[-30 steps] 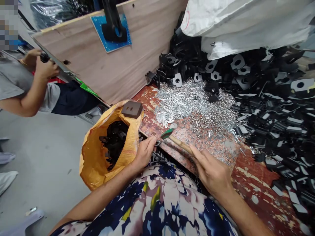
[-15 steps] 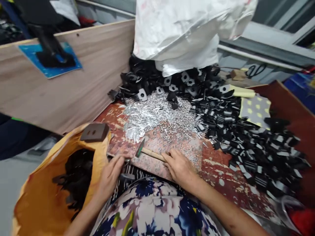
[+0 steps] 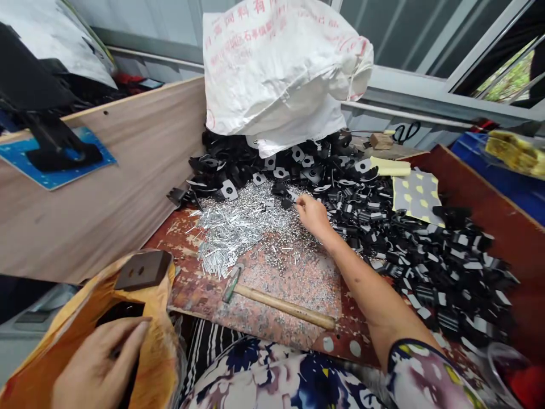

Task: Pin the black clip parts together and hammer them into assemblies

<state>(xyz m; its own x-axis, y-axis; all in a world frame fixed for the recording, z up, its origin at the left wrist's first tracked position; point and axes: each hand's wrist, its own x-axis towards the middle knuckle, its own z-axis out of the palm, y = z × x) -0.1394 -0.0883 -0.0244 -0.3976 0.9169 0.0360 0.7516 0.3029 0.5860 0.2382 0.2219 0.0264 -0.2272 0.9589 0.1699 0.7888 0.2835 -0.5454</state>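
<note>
Stretched forward to the far side of the metal pins, my right hand (image 3: 314,217) pinches a small black part (image 3: 288,200) at the edge of the black heap. My left hand (image 3: 100,360) is over the mouth of an orange-yellow sack (image 3: 159,318), thumb and forefinger tips close together; anything between them is hidden. A hammer (image 3: 281,305) with a wooden handle and green-grey head lies on the worn red board (image 3: 191,289), touched by neither hand. Beyond it spreads a pile of silvery pins (image 3: 225,233).
Black parts with grey faces (image 3: 426,261) cover the right side. A white woven sack (image 3: 276,74) stands behind them. A wooden panel (image 3: 149,153) rises at left, and a brown block (image 3: 145,270) rests on the sack's rim. Scissors (image 3: 406,132) lie at the back right.
My right hand has let go of the hammer and reached forward to the black parts. My left hand has moved left from the board's edge to the sack. The view has shifted.
</note>
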